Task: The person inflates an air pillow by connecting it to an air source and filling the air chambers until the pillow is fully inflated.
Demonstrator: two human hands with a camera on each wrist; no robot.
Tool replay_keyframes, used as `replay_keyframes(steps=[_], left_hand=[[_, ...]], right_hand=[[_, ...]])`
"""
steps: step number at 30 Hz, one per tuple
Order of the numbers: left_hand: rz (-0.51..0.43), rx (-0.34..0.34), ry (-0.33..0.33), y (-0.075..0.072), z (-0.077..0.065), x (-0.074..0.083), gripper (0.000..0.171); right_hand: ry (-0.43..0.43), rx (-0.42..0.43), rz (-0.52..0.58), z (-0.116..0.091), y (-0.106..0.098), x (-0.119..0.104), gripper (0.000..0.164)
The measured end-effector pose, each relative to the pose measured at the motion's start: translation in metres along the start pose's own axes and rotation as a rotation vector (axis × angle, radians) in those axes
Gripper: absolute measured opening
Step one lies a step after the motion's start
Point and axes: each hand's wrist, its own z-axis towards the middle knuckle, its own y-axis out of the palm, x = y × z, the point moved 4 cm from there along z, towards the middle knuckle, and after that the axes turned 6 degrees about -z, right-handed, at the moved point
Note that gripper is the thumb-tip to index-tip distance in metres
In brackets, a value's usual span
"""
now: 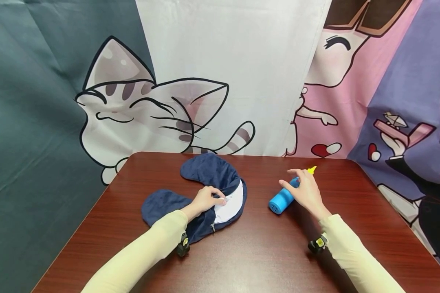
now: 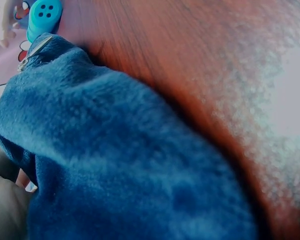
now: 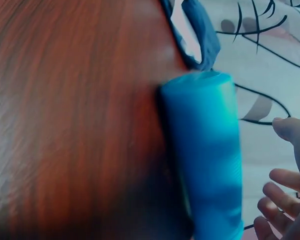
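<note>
A navy plush neck pillow (image 1: 209, 173) lies on the table, its zipper undone along the outer curve so that white material (image 1: 230, 207) shows inside. My left hand (image 1: 204, 200) reaches over the pillow and pinches at the opening with thumb and forefinger; in the left wrist view the plush hides most of that hand. To the right lies a blue cylinder (image 1: 281, 200) with holes in its near end and a yellow nozzle (image 1: 312, 170), resembling a balloon hand pump. Just above it hovers my right hand (image 1: 305, 190), fingers spread and loosely bent, apart from it in the right wrist view (image 3: 285, 200).
The brown wooden table (image 1: 242, 264) carries both objects. Behind it hangs a printed cloth (image 1: 234, 49) with cartoon figures, close to the table's far edge. A dark device is strapped at each wrist, the right one (image 1: 318, 243) just above the tabletop.
</note>
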Motion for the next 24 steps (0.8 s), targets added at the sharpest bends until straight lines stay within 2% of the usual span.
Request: replay_keyframes(steps=[6, 13, 17, 24], left_hand=[[0.007, -0.015, -0.003, 0.0, 0.0, 0.003, 0.016], [0.009, -0.02, -0.008, 0.001, 0.001, 0.004, 0.017], [0.01, -0.016, -0.009, 0.0, 0.001, 0.002, 0.016], [0.018, -0.004, 0.002, -0.001, 0.001, 0.002, 0.017]], right_hand=[[0.108, -0.016, -0.082, -0.007, 0.004, 0.017, 0.075], [0.184, -0.075, -0.091, -0.011, 0.009, 0.026, 0.087], [0.164, -0.089, -0.079, -0.011, 0.01, 0.026, 0.087], [0.053, -0.171, -0.041, -0.008, 0.01, 0.023, 0.081]])
